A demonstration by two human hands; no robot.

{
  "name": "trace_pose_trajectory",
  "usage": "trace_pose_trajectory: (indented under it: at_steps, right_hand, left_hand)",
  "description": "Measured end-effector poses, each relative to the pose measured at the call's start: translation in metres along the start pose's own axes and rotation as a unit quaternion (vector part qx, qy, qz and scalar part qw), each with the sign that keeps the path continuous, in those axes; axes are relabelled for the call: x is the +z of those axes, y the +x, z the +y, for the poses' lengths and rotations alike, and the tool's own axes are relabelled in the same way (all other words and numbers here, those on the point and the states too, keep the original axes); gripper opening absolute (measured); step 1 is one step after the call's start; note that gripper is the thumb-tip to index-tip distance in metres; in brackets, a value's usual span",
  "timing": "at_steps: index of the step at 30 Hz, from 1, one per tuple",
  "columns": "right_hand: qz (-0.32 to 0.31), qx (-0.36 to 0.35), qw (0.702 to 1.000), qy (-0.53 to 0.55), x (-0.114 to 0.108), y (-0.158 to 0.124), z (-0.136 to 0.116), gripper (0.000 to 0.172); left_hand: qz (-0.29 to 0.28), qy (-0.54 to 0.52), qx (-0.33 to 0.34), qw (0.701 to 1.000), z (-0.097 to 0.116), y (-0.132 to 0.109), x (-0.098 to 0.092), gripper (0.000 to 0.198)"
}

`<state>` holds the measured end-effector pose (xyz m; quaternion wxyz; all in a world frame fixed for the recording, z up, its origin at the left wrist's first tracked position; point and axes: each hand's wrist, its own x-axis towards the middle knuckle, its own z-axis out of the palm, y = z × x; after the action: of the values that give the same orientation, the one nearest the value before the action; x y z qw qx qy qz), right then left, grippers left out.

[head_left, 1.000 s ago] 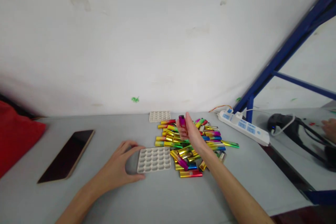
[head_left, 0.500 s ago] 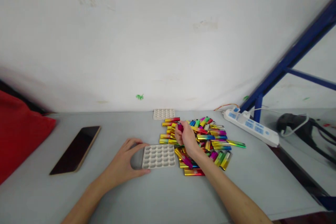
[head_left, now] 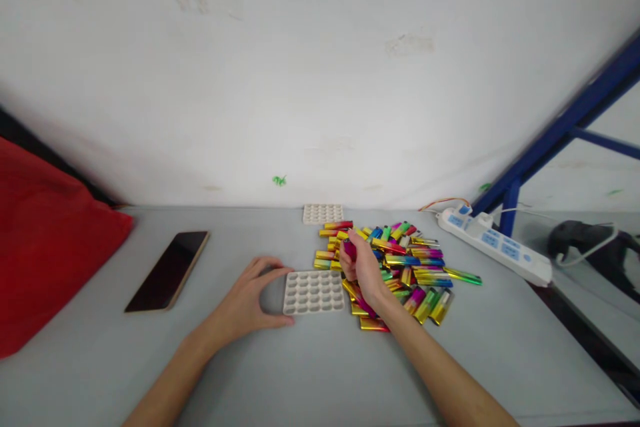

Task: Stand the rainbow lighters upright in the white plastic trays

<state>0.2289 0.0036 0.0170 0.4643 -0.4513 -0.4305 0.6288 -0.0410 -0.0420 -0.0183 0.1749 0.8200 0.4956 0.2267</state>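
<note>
My left hand (head_left: 250,297) spans the left end of a white tray (head_left: 314,292) with rows of round pockets. Its thumb lies at the near edge and its fingers at the far edge, so the tray sits between them. Over a heap of shiny, multicoloured lighters (head_left: 410,260), my right hand (head_left: 364,267) is closed around one purple lighter (head_left: 350,250), most of it hidden by the fingers. No lighter stands in the tray's pockets.
Against the wall lies a second white tray (head_left: 323,214). A phone (head_left: 167,271) rests at the left, near a red cloth (head_left: 50,247). To the right are a white power strip (head_left: 495,243), a blue metal frame (head_left: 545,143) and a black object (head_left: 590,250) with a cable.
The camera view has shifted, so everything sits slightly further right. Both hands keep nearly the same places, the right one still holding the purple lighter.
</note>
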Motion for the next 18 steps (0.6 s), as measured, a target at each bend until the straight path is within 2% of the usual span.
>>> trace_pose_trajectory:
  at_steps: [5, 10, 12, 15, 18]
  right_hand:
    - [0.009, -0.037, 0.999, -0.019, 0.001, -0.001, 0.006, 0.061]
    - [-0.034, -0.002, 0.999, 0.013, -0.001, 0.002, 0.008, 0.067]
    - [-0.057, -0.009, 0.998, 0.02, 0.0, 0.002, 0.009, 0.068]
    - [-0.088, -0.062, 0.994, 0.017, 0.003, 0.002, 0.011, 0.063]
    - [-0.102, -0.127, 0.984, -0.072, 0.005, 0.0, 0.012, 0.05]
  left_hand:
    - [0.003, -0.002, 0.002, 1.0, -0.001, 0.0, -0.001, 0.075]
    - [-0.004, -0.002, 0.0, 1.0, 0.003, 0.0, -0.003, 0.074]
    - [-0.003, -0.004, -0.001, 1.0, 0.005, 0.0, -0.004, 0.073]
    - [0.001, -0.013, -0.008, 1.0, 0.006, 0.0, -0.004, 0.07]
    - [0.003, -0.029, -0.018, 0.999, 0.008, 0.0, -0.004, 0.07]
